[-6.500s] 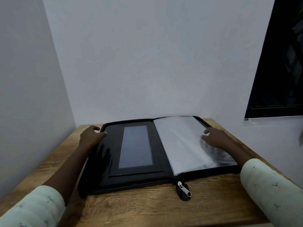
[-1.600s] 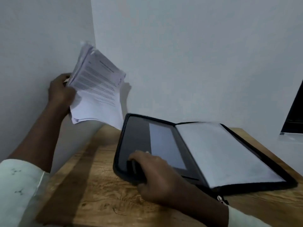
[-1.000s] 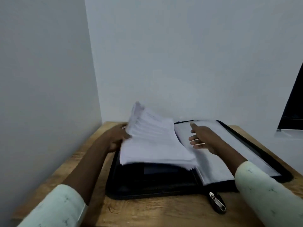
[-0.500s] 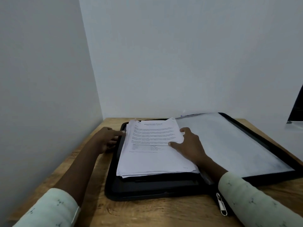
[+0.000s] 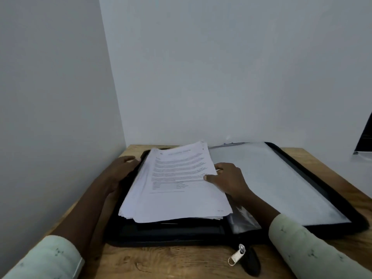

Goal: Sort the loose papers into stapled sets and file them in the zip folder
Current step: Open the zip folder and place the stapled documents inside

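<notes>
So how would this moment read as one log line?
papers: on open folder, left half | left hand: on folder edge | right hand: holds papers' edge

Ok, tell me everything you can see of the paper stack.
The paper stack is a thick pile of white sheets, loosely fanned with uneven edges, lying flat on the left half of the open zip folder. The top sheet shows blurred lines of text under a heading. The right hand grips its right edge, thumb on top. The left hand rests at the folder's left rim beside it.
</notes>
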A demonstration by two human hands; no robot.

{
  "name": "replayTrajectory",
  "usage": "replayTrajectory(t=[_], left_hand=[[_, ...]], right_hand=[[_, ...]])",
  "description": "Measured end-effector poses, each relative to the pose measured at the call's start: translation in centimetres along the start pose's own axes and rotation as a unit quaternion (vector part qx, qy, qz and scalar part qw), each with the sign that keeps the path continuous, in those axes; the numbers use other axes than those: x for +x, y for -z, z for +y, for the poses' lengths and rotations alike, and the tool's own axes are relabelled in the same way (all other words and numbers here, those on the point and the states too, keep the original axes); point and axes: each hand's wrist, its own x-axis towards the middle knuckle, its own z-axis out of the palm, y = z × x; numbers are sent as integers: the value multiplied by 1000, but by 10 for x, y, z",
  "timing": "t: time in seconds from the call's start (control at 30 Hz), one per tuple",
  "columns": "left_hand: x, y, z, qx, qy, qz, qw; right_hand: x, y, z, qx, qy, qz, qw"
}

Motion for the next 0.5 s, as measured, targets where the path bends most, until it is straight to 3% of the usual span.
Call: replayTrajectory(t=[0.2, 0.3, 0.43, 0.5], left_hand=[[4, -16, 0, 112, -40, -54, 991], [13, -15, -4, 85, -3, 2, 996], [27, -12, -9, 26, 43, 33, 998], [27, -19, -7, 36, 37, 46, 998]], right_hand=[[-6, -13, -19, -76, 66, -59, 993], [-8, 15, -22, -121, 28, -103, 987], [-23, 71, -27, -80, 39, -243, 966], [-25, 81, -28, -94, 53, -196, 975]])
